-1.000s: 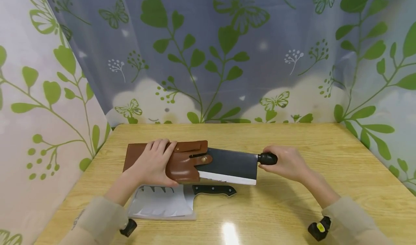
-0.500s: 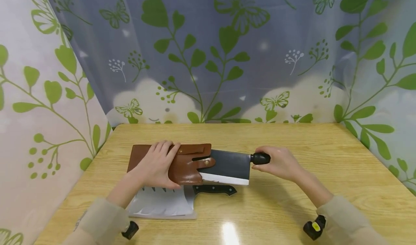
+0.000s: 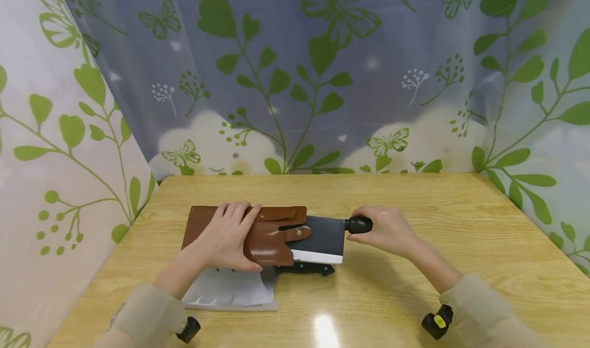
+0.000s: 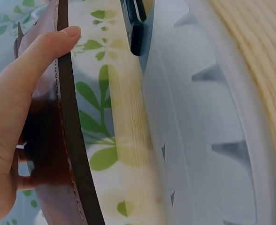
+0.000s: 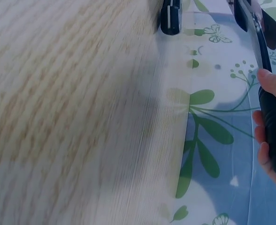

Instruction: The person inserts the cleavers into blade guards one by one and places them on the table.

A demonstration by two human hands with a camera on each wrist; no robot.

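Observation:
A brown leather knife sheath [image 3: 269, 243] is held above the table in my left hand [image 3: 229, 238], thumb along its near edge and fingers over its top. My right hand [image 3: 386, 231] grips the black handle of a cleaver [image 3: 322, 235], also seen at the right edge of the right wrist view, where fingers wrap the handle [image 5: 274, 126]. Most of the dark blade is inside the sheath; its handle end and part of the bright cutting edge show. The sheath's snap strap [image 3: 298, 233] lies over the blade.
Just in front, on the wooden table [image 3: 392, 307], lies a second cleaver with a black riveted handle [image 3: 308, 269]. Its blade [image 4: 194, 117] sits in a pale translucent cover. A patterned curtain [image 3: 295, 81] hangs behind the table and at both sides.
The cleaver has slid left, deeper into the sheath, as my right hand moved left. My left hand and the sheath have shifted slightly right, covering more of the second cleaver.

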